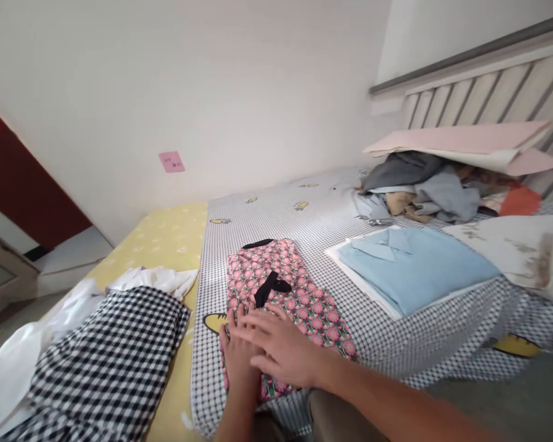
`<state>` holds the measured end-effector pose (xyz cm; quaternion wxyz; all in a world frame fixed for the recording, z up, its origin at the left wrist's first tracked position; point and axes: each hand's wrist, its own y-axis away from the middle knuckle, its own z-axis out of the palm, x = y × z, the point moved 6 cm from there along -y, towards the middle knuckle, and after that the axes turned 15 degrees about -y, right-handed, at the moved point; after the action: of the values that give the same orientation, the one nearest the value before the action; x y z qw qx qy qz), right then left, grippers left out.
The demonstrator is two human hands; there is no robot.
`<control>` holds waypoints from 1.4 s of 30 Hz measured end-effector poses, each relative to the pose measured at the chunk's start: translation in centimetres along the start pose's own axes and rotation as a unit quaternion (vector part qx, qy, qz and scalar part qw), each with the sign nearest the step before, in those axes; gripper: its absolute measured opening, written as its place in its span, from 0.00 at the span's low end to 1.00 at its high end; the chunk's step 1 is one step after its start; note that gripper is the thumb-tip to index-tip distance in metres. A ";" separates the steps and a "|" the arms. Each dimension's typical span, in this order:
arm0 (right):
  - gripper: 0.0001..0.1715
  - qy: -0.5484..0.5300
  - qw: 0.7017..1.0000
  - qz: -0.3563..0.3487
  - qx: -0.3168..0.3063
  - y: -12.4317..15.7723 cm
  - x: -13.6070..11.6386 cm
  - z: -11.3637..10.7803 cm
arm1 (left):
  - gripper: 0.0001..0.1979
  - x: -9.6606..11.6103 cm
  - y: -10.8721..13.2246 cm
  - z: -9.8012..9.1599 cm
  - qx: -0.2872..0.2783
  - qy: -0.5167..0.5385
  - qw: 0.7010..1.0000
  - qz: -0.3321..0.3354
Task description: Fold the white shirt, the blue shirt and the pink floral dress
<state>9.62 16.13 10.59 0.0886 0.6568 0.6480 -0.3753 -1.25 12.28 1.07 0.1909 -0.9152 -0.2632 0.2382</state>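
Observation:
A pink floral garment [299,282] with a black collar and a black bow lies on the checked bed sheet [276,215]. On its lower left part rests my left hand [242,350], palm down with its fingers spread. My right hand [281,344] crosses partly over the left one, its fingers stretched out flat just below the bow. Neither hand grips the cloth.
Left, on the yellow sheet [175,227], lie a black-and-white checked garment [120,350] and white cloth [13,362]. A folded light blue shirt [410,264] is at the right, with piled clothes [442,190] under a pink board [461,138] behind. A wall [258,92] bounds the back.

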 end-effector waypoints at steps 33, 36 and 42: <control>0.29 0.191 0.944 0.255 0.089 6.4 15.0 -3.2 | 0.27 0.0 -1.0 -1.1 -0.068 -0.030 0.996 -0.039; 0.29 0.185 0.944 0.258 0.092 6.4 15.0 -3.2 | 0.27 -0.1 -1.0 -0.8 -0.069 -0.037 0.996 -0.040; 0.29 0.163 0.946 0.265 0.097 6.3 14.6 -3.4 | 0.26 -0.3 -1.1 -0.6 -0.050 -0.051 0.996 -0.048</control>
<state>14.89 28.77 1.81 0.0139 0.8623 0.4169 -0.2873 -1.65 12.84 2.19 0.1424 -0.8964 -0.3279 0.2620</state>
